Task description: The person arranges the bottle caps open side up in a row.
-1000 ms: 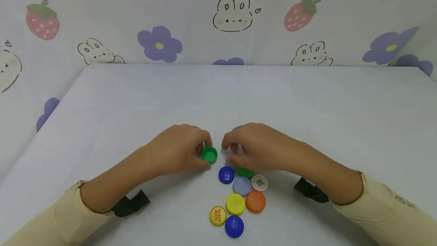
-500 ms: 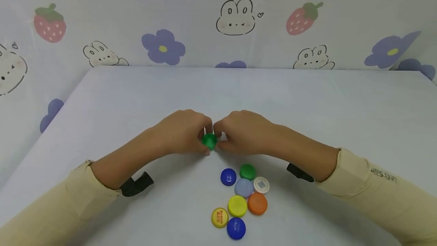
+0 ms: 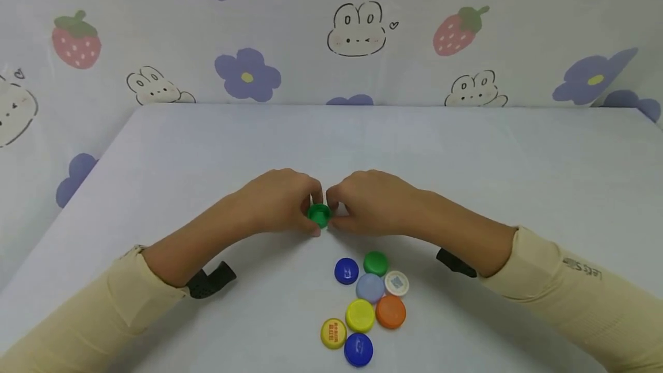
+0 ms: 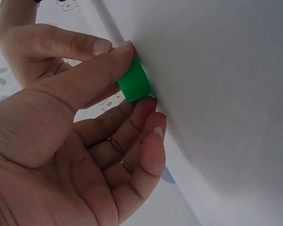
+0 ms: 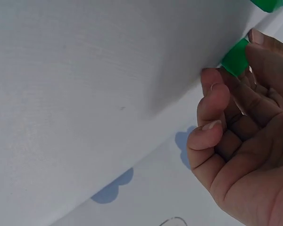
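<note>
A green bottle cap (image 3: 319,216) stands hollow side up, pinched between the thumb and fingers of my left hand (image 3: 282,200). In the left wrist view, the wall of this green cap (image 4: 135,82) shows between the left thumb and fingertips, close to the white table. My right hand (image 3: 375,203) is just right of the cap, its fingers bent and their tips at the cap's edge. From the right wrist view, the green cap (image 5: 236,58) lines up with the right thumb and fingertips; whether they grip it is unclear.
Nearer the person lie several caps: a blue cap (image 3: 346,271), a green cap (image 3: 375,263), a light blue cap (image 3: 370,288), a white cap (image 3: 396,284), an orange cap (image 3: 391,312), yellow caps (image 3: 359,315) and another blue cap (image 3: 358,350). A printed cloth (image 3: 290,27) hangs behind the table.
Both hands have moved away from the person and closer together, the left bringing the green cap along. The right hand has left the cap cluster. Over the last half second little has shifted.
</note>
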`<state>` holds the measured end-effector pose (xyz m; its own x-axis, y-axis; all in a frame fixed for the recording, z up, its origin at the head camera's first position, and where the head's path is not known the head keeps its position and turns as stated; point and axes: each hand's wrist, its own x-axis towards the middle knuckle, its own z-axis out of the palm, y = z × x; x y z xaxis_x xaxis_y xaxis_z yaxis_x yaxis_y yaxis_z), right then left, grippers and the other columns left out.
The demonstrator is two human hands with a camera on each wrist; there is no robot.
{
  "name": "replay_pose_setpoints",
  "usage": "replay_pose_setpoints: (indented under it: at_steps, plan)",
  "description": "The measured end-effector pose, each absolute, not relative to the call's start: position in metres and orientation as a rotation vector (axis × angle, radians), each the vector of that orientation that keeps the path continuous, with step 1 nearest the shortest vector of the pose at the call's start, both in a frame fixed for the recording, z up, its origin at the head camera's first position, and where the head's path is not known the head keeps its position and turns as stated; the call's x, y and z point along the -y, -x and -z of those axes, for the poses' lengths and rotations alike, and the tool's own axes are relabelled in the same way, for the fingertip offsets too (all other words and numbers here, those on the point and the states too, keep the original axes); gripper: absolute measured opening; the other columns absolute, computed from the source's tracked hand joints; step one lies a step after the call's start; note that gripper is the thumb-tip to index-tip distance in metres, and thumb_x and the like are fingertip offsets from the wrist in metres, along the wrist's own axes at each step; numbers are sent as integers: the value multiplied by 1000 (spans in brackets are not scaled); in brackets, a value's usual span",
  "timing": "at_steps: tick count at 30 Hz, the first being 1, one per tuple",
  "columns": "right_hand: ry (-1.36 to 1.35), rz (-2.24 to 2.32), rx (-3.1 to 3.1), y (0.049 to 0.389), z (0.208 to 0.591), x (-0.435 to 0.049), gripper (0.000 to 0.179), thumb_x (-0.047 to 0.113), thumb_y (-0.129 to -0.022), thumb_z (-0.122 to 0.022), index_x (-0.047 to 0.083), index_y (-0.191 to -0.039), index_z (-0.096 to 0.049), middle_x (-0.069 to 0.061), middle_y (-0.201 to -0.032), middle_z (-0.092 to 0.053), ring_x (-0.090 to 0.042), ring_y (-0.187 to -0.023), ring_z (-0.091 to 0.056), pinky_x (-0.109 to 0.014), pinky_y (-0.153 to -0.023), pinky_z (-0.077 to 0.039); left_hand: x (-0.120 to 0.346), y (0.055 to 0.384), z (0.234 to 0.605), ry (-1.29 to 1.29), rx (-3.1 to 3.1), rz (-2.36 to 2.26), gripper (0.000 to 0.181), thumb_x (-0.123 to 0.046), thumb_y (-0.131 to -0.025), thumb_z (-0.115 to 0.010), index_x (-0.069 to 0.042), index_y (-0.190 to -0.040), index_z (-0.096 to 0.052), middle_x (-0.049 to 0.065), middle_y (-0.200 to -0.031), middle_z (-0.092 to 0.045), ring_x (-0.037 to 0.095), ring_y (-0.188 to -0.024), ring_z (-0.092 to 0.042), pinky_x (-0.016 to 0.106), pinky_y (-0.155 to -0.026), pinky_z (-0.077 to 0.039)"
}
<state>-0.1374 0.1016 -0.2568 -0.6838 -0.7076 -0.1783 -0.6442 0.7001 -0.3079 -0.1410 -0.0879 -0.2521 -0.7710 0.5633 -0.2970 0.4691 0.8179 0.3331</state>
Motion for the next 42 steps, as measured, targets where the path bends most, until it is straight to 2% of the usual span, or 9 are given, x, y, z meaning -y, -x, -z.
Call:
replay_pose_setpoints:
  at_steps: [4, 7, 12, 16, 21, 26, 33, 42]
  plan:
    - [1014, 307, -2642, 131, 252, -109, 25, 23, -94, -76, 9, -115, -74, 5, -79, -65, -14, -73, -58, -27, -70, -51, 90, 134, 251, -751, -2679, -275, 49, -31, -83, -87, -10, -123, -69, 1, -101, -69, 20, -96, -64, 35, -85, -53]
    - [990, 319, -2628, 117, 244, -118, 21, 21, -94, -76, 12, -113, -74, 7, -81, -64, -13, -77, -59, -27, -71, -51, 92, 124, 246, -770, -2709, -307, 52, -33, -82, -88, -13, -125, -69, 3, -110, -66, 20, -99, -63, 34, -85, -54]
    - [1037, 372, -2584, 86, 231, -133, 14, 18, -92, -78, 19, -106, -74, 12, -84, -63, -9, -77, -59, -26, -70, -52, 95, 100, 237, -923, -2608, -521, 27, -31, -83, -87, -17, -102, -74, -2, -94, -63, 15, -85, -58, 29, -73, -52]
    - [1180, 419, -2560, 66, 233, -141, 15, 19, -90, -80, 22, -103, -73, 17, -86, -61, -3, -74, -58, -25, -69, -52, 91, 82, 237, -1031, -2464, -612, 19, -31, -84, -86, -20, -93, -74, -7, -86, -61, 10, -79, -55, 26, -67, -50]
    - [1401, 382, -2536, 49, 250, -144, 17, 25, -88, -83, 24, -102, -72, 18, -81, -56, 2, -67, -48, -18, -63, -46, 83, 70, 245, -1076, -2326, -681, 19, -31, -82, -87, -20, -91, -74, -11, -84, -59, 7, -77, -54, 24, -67, -49]
    - [1584, 355, -2584, 39, 265, -138, 20, 25, -87, -84, 23, -89, -64, 18, -75, -50, 1, -64, -43, -15, -58, -38, 78, 68, 255, -1052, -2302, -666, 25, -32, -78, -90, -19, -91, -73, -11, -81, -57, 6, -74, -52, 23, -65, -45]
    - [1550, 283, -2615, 34, 273, -133, 26, 25, -82, -88, 22, -87, -63, 18, -76, -47, -1, -61, -39, -17, -54, -34, 74, 67, 263, -991, -2289, -671, 27, -31, -76, -92, -20, -85, -69, -9, -77, -59, 8, -69, -52, 23, -61, -43]
    - [1610, 262, -2602, 35, 274, -129, 18, 19, -87, -84, 20, -89, -66, 16, -79, -50, -1, -62, -37, -13, -54, -34, 75, 65, 264, -979, -2306, -681, 30, -30, -76, -92, -19, -77, -64, -7, -73, -58, 8, -66, -50, 22, -57, -39]
